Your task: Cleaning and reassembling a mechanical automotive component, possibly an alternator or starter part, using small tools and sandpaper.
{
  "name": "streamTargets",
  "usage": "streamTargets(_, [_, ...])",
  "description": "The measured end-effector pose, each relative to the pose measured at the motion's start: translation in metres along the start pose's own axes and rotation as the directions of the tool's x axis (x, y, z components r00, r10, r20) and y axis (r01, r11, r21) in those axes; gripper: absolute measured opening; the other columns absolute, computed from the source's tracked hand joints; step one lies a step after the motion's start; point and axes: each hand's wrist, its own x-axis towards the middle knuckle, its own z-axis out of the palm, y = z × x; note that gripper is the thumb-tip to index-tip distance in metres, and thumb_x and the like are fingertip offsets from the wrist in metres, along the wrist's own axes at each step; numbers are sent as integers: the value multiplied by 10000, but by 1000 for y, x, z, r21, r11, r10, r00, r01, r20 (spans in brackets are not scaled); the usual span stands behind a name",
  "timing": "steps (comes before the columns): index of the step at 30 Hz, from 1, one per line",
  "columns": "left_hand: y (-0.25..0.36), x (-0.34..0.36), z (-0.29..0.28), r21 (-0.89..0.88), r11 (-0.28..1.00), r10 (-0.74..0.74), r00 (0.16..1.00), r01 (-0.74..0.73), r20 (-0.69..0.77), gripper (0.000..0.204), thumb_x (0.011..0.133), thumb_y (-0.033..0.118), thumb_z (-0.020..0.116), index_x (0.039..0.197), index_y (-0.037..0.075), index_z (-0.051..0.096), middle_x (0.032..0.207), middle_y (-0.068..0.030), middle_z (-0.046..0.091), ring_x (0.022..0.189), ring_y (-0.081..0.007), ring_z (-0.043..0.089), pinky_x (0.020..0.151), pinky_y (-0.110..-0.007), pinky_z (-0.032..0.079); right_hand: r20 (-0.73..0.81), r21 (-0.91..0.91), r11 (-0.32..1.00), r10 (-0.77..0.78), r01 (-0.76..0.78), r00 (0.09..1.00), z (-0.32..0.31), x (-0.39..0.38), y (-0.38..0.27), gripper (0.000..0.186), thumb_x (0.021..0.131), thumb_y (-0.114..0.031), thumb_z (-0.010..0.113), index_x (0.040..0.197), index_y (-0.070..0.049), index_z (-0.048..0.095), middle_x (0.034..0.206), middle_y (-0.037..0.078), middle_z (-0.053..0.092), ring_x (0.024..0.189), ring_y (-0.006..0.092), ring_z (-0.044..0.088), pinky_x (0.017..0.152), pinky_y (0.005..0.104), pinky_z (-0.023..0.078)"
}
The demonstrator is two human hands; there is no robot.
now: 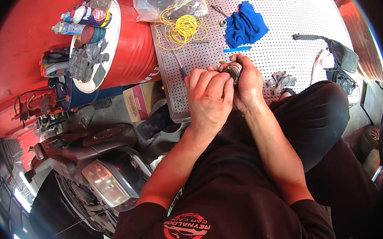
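2 hands, 1 blu rag, 1 yel cord

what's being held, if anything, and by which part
A small round metal part, by its sides, in left hand and right hand; exact contacts hidden.

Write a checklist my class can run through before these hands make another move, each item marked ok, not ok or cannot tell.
1. Part supported by both hands: ok. The left hand and right hand hold the small round metal part between them.
2. Whole part visible: not ok. Fingers cover much of it.
3. Part free of damage: cannot tell. Too little shows.
4. Screwdriver out of the hands: ok. It lies on the perforated tabletop, beside the left hand.
5. Blue cloth folded: not ok. It lies crumpled beyond the hands.
6. Yellow cord tidy: not ok. Loose loops stray from its coil.
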Motion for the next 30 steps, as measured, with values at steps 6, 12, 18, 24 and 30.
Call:
streamTargets(6, [0, 1, 3, -63, 990, -121, 992, 122, 25, 127, 786, 23, 808, 899, 25, 752, 899, -105, 737, 869, -292, 673, 784, -409, 554, -45, -146, 970, -203, 195, 978, 0, 4, 2, 220, 1079, -225, 473, 979, -42, 546, 831, 130, 620, 713, 236, 668, 659, 375, 580])
streamTargets(12, [5, -6, 17, -104, 944, -314, 949, 314, 13, 80, 859, 28, 780, 926, 0, 748, 841, -92, 742, 747, -234, 672, 745, -372, 559, 60, -207, 912, -351, 355, 935, 0, 4, 1, 212, 1101, -228, 435, 1054, -38, 515, 791, 180, 650, 738, 359, 731, 753, 453, 623])
streamTargets(18, [-6, -21, 24, -690, 388, -605, 733, 611, 310, 97, 1011, 47, 697, 1060, -32, 726, 893, -43, 732, 731, -102, 614, 662, -269, 508, -26, -25, 992, -124, 123, 992, 7, -8, -8, 243, 1103, -266, 424, 1065, -41, 509, 824, 170, 654, 846, 392, 739, 753, 472, 621])
streamTargets(24, [-17, -27, 30, -723, -359, -586, 460, 590, 667, 164, 1088, 81, 575, 1177, -16, 673, 958, -103, 728, 749, -143, 657, 613, -307, 529, 67, -277, 886, -369, 373, 927, 2, -10, -5, 244, 1144, -266, 402, 1110, -43, 494, 827, 156, 646, 811, 326, 752, 634, 393, 609])
streamTargets(30, [-9, -18, 62, -609, -586, -422, 441, 535, 792, 249, 1072, 85, 523, 1277, 34, 655, 1098, -66, 712, 986, -221, 687, 916, -442, 559, 664, -724, -219, -478, 655, 574, -17, -26, -25, 133, 1099, -143, 572, 1153, -28, 610, 839, 131, 742, 706, 199, 721, 657, 344, 572])
